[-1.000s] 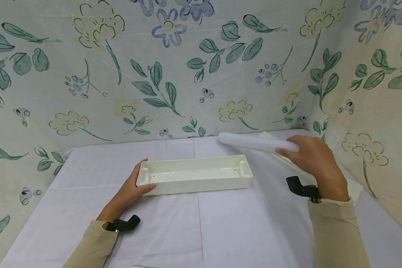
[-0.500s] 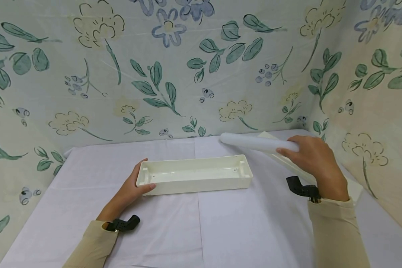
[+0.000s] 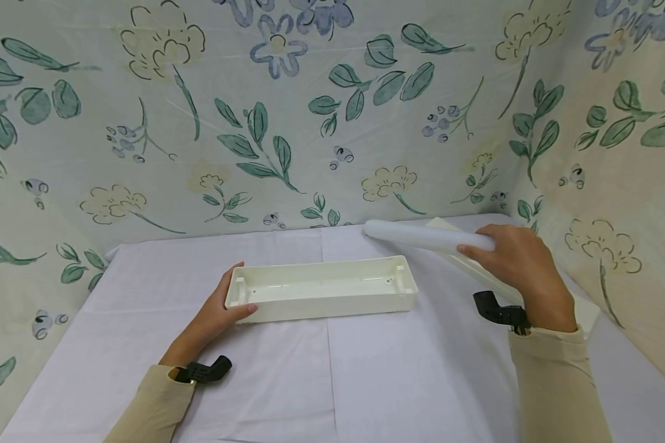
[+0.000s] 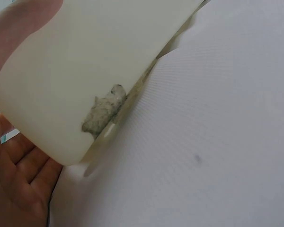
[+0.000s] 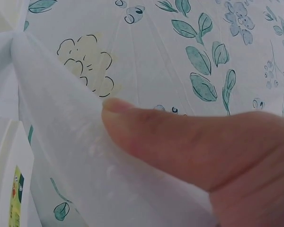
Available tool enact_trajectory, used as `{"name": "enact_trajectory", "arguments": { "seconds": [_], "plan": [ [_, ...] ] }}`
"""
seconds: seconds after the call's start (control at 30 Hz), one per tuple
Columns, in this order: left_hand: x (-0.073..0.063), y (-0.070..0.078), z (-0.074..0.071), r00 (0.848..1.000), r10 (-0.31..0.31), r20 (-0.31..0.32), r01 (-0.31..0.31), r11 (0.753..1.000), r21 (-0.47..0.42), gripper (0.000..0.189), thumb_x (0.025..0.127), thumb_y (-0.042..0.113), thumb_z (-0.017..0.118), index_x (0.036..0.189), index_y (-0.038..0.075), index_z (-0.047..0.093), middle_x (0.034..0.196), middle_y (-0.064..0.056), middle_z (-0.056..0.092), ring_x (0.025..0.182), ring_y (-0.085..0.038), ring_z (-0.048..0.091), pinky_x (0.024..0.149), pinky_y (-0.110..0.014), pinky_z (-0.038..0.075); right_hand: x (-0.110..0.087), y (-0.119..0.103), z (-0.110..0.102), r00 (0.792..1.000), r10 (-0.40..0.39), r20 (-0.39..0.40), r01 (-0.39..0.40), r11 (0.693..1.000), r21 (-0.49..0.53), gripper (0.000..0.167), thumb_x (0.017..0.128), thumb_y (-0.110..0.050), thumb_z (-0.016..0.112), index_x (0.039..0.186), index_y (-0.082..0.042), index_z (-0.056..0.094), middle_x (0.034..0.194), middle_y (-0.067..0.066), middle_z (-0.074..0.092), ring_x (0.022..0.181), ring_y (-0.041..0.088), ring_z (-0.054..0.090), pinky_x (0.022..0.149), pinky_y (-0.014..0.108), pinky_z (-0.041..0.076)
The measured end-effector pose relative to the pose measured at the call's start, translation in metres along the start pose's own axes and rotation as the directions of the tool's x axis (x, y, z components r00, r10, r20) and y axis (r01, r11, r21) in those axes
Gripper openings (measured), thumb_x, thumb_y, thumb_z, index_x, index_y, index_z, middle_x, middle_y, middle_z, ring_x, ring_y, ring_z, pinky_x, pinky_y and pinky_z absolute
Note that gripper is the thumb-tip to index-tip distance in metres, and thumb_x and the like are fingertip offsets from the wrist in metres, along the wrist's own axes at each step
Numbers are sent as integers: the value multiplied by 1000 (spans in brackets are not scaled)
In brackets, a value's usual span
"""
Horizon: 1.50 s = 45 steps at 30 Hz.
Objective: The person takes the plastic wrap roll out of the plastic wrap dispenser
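Note:
A long, narrow cream dispenser box point(image 3: 321, 304) lies on the table with its open top facing up. My left hand point(image 3: 218, 311) grips its left end, thumb on the front wall and fingers behind; the left wrist view shows a grey scuffed patch point(image 4: 104, 111) low on the wall. Behind and to the right of the box, my right hand point(image 3: 518, 264) holds a white roll of plastic wrap point(image 3: 415, 235) by its right end, thumb point(image 5: 156, 130) along its side. The roll slants left and is apart from the box.
A long cream lid-like piece point(image 3: 490, 280) lies at the right, partly hidden under the right hand and roll. A coloured label point(image 5: 16, 198) shows on a white piece in the right wrist view. White cloth point(image 3: 410, 381) covers the table; floral cloth point(image 3: 288, 203) hangs behind.
The roll's far left end shifted very slightly right between the first and second frames. Both hands and the box stay practically where they were.

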State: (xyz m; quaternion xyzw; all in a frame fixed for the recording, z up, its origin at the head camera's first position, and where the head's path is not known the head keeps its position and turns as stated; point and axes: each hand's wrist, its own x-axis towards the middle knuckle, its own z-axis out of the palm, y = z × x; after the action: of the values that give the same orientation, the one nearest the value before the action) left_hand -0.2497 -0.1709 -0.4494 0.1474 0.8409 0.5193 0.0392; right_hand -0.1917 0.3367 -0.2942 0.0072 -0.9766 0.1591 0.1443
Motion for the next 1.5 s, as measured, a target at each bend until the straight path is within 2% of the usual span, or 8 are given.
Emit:
{"name": "enact_trajectory", "arguments": {
  "seconds": [0.33, 0.53, 0.87, 1.2, 1.5],
  "plan": [
    [-2, -2, -2, 1000, -7, 0, 7, 1000, 2, 96, 83, 31, 75, 155, 26, 12, 148, -13, 34, 129, -32, 37, 104, -59, 30, 2, -2, 0, 999, 23, 38, -24, 1000, 13, 58, 83, -41, 73, 114, 7, 65, 106, 29, 64, 87, 39, 57, 67, 51, 45],
    [-3, -3, -2, 1000, 3, -8, -2, 1000, 21, 96, 83, 31, 75, 155, 22, 11, 148, -15, 34, 130, -34, 37, 104, -61, 29, 4, -1, -1, 996, 41, 83, -42, 999, 8, 64, 83, -47, 72, 117, 5, 63, 110, 29, 63, 89, 39, 56, 69, 51, 44],
    [3, 0, 3, 1000, 5, 0, -5, 1000, 10, 95, 82, 33, 76, 154, 25, 14, 147, -12, 36, 128, -32, 39, 103, -57, 33, 0, 12, -6, 987, 65, 148, -65, 998, -3, 76, 82, -61, 65, 122, 4, 60, 119, 30, 58, 102, 47, 53, 76, 58, 42],
    [6, 3, 4, 1000, -15, -1, 15, 1000, 10, 95, 82, 35, 76, 154, 27, 15, 148, -10, 36, 129, -31, 39, 104, -58, 32, -4, 25, 2, 987, 60, 146, -61, 998, 0, 73, 82, -55, 69, 116, 9, 60, 107, 29, 61, 82, 36, 56, 63, 45, 46],
    [1, -2, 0, 1000, -30, -7, 30, 999, -11, 95, 82, 35, 76, 154, 29, 14, 148, -10, 35, 131, -31, 36, 105, -59, 29, -2, 27, 7, 991, 18, 133, -19, 1000, 7, 72, 83, -54, 69, 118, 8, 60, 108, 30, 61, 84, 37, 57, 66, 48, 46]
  ]
}}
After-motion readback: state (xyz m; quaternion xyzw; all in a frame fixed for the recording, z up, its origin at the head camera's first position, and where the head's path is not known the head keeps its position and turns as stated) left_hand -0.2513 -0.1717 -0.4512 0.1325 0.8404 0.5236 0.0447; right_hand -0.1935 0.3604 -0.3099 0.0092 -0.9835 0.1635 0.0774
